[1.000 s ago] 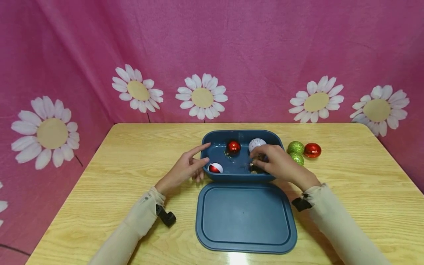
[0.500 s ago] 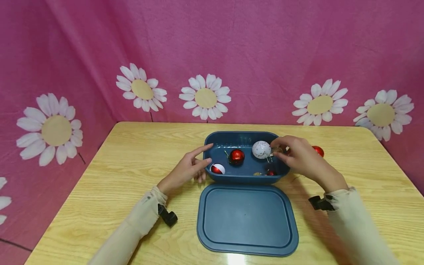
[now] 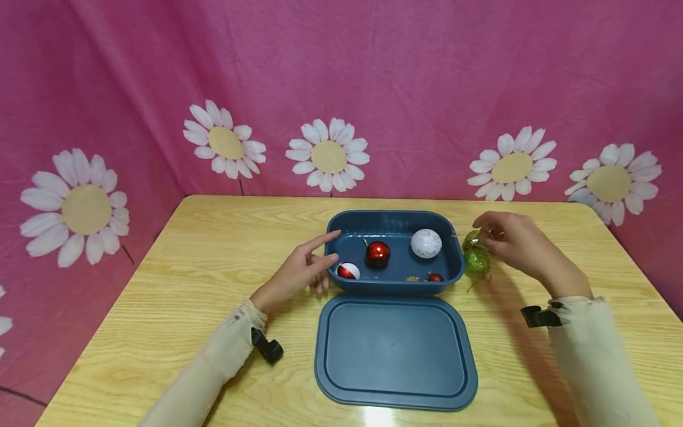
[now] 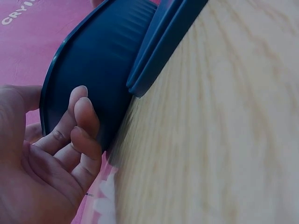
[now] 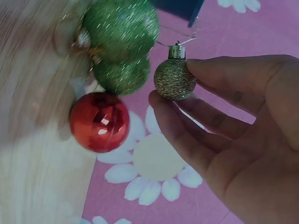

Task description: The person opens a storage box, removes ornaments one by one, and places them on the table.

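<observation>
**Small gold bauble pinched beside the tub**

The wooden surface [image 3: 213, 237] filled the lower half of the head view. At bottom centre a blue lid [image 3: 395, 350] lay flat, touching the near wall of the open blue tub [image 3: 392, 286] in mid-frame.

The left hand [image 3: 299, 273] rested against the tub's left end. Its grip was slack and held nothing, with the forefinger stretched over the rim and the other fingers loosely bent against the outer wall.

The right hand [image 3: 520, 246] hovered right of the tub, above two green glitter baubles [image 3: 476, 261] that touched each other just beside the tub's right wall. A red bauble [image 5: 99, 121] sat against them in the right wrist view.

Inside the tub lay a white bauble [image 3: 425, 243], a red one [image 3: 377, 254], a red-and-white ball [image 3: 348, 271] and a small red ball [image 3: 435, 277].

The right grip was narrowly closed on a small gold glitter bauble [image 5: 174, 79], pinched between thumb and fingertips just right of the green pair and clear of the surface. The ball is round, so its only axis runs from cap to base. That axis stood nearly upright in the wrist view, cap toward the top of the frame with a thin thread loop trailing from it.

To my judgement, light pressure across the ball's widest part would hold it best. The thread should stay clear of the green baubles' hangers, and the left hand should steady the tub.
</observation>
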Demonstrator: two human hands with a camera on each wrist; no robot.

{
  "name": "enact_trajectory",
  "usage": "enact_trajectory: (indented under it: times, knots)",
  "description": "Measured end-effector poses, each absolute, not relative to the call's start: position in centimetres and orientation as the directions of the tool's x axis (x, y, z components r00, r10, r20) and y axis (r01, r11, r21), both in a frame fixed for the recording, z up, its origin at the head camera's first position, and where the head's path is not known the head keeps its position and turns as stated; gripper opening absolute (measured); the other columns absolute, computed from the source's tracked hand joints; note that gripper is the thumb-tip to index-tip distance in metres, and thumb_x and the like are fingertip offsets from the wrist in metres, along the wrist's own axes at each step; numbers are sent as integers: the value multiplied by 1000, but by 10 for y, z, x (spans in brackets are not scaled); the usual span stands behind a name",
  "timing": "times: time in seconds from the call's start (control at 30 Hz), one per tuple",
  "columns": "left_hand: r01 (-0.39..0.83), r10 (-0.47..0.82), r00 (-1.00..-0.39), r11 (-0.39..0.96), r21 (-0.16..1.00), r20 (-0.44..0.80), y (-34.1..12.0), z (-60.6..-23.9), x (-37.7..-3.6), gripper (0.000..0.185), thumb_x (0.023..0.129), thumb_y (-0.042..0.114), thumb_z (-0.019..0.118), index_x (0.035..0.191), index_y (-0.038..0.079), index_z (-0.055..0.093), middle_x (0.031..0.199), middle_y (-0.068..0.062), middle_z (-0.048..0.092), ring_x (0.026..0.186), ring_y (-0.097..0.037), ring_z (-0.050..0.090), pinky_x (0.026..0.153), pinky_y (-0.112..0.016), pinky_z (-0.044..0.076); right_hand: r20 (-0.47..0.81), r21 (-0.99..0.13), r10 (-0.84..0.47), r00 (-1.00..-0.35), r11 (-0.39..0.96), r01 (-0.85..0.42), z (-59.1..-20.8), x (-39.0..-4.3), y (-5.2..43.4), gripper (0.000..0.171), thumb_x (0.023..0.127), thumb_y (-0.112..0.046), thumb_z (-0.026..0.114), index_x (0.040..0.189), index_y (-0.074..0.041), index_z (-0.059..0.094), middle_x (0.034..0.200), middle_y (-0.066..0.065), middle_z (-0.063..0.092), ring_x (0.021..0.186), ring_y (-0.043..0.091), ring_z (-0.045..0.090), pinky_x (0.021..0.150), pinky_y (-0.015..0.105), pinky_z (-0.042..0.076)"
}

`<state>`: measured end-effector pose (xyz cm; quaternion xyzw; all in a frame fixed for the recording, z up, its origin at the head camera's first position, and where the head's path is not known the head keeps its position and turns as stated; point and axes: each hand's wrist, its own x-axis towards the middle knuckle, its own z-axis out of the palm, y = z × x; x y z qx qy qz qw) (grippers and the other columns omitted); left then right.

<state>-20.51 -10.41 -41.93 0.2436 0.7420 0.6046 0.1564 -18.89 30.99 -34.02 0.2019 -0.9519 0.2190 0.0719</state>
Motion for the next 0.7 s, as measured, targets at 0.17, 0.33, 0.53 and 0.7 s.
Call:
enact_trajectory:
  times: [0.17,0.33,0.53,0.7]
  knots:
    - [170,550,-832,133,977,70,-106,-420,-205,55,104,19,55,155,17,35,68,-20,64,52,-25,59,51,-29,52,184,-351,-324,-928,860,-370,-345,-193,322,19,87,1,69,105,7,66,89,19,71,81,32,69,74,50,54]
    - [160,548,-834,134,978,61,-106,-421,-205,55,104,19,55,155,18,36,68,-21,64,53,-25,59,52,-28,52,115,-352,-305,-946,878,-325,-351,-196,330,15,86,-1,70,100,6,67,87,17,69,81,32,64,74,51,52]
    - [168,554,-831,162,972,51,-106,-419,-205,56,104,22,55,156,21,35,68,-22,64,53,-32,59,50,-30,50,29,-341,-331,-943,884,-321,-358,-197,337,12,82,-2,73,92,3,68,75,4,63,70,19,56,64,38,46]
    - [145,549,-835,159,977,34,-106,-419,-206,56,103,24,56,155,23,35,68,-21,64,54,-29,59,51,-31,51,13,-345,-328,-945,885,-312,-358,-197,334,14,82,-2,71,95,3,68,73,2,61,67,17,53,61,35,44]
